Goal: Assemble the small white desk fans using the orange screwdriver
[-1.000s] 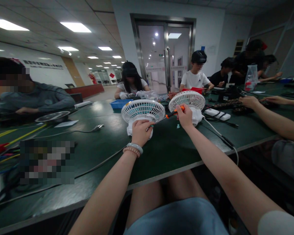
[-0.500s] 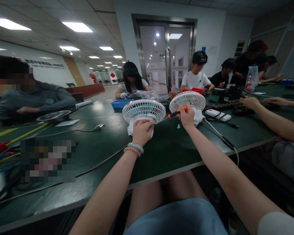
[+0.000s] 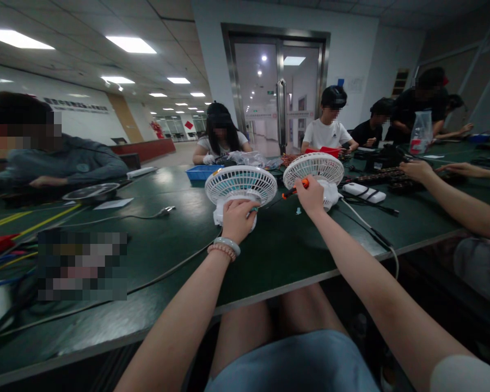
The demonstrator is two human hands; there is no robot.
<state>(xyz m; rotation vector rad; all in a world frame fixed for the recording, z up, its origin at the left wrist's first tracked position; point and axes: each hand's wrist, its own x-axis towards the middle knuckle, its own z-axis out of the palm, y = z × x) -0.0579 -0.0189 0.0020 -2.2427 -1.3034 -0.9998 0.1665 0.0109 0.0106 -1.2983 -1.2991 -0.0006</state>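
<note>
My left hand [image 3: 237, 220] is closed around the back of a white desk fan [image 3: 240, 185], which stands on the green table. A small teal piece [image 3: 255, 209] shows at its fingertips; its kind is unclear. In my right hand [image 3: 311, 196] is a screwdriver [image 3: 291, 193] with an orange and black handle. Its thin shaft points left toward my left fingertips, with a small gap seeming to lie between. Behind my right hand stands a second white fan [image 3: 316, 167], its base partly hidden. A small light teal part [image 3: 298, 211] lies on the table between the fans.
A white power strip [image 3: 364, 193] with cables lies right of the fans. Beyond is a blue tray [image 3: 202, 172]. A cable with a plug [image 3: 167, 211] crosses the left side. Another person's hand [image 3: 418, 171] works at the right; several people sit around the table [image 3: 179, 294].
The screwdriver's tip has drawn slightly back from my left fingertips, and its shaft looks darker. My left hand stays on the fan. The whole view has shifted a little.
</note>
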